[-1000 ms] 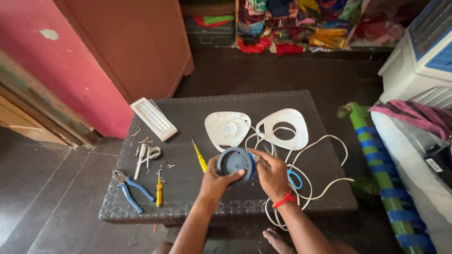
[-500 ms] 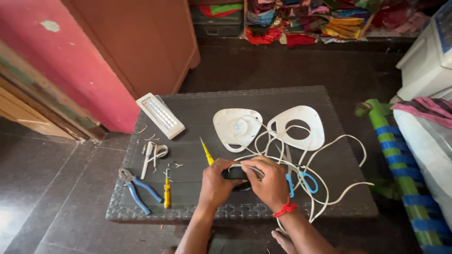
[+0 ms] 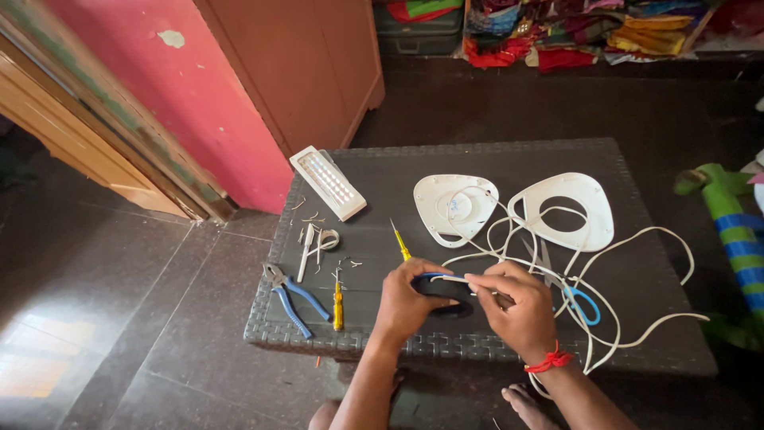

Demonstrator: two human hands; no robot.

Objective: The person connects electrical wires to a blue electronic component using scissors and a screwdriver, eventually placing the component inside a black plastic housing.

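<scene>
Near the front edge of the dark woven counter [image 3: 477, 159] we hold the dark round housing [image 3: 442, 296], left hand [image 3: 406, 302] in a closed grip on its rim, right hand [image 3: 517, 310] pinching the white cord [image 3: 450, 279] across it, blue-handled scissors [image 3: 577, 299] just beside.

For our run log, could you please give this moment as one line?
left hand: grips blue disc | right hand: pinches white wire over it | table

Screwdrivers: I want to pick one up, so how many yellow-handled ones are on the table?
2: one yellow screwdriver beside the blue pliers, another just above the left hand.
</scene>
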